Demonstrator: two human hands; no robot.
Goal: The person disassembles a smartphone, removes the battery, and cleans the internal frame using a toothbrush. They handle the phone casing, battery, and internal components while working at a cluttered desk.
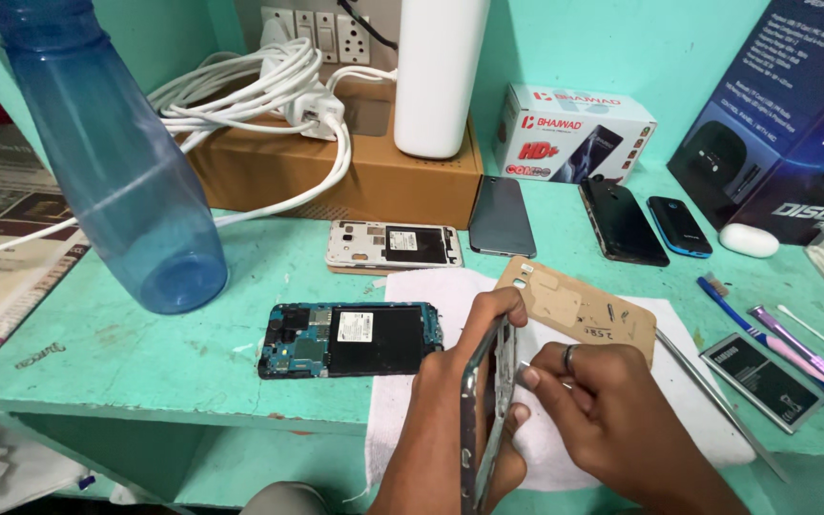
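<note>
Left hand: the left hand was closed around a phone frame, holding it on edge above the white cloth.
Right hand: the right hand pressed its fingertips against the frame's inner face; a small tool may have been pinched there, but the view was too tight to tell.
Frame's place: at the near edge of the green table, just over the cloth.
Nearby: an opened phone body lay left of the cloth; a tan back cover rested on it behind the hands.
Right side: a loose battery and metal tweezers lay near.
Left side: a blue bottle stood well apart.
</note>
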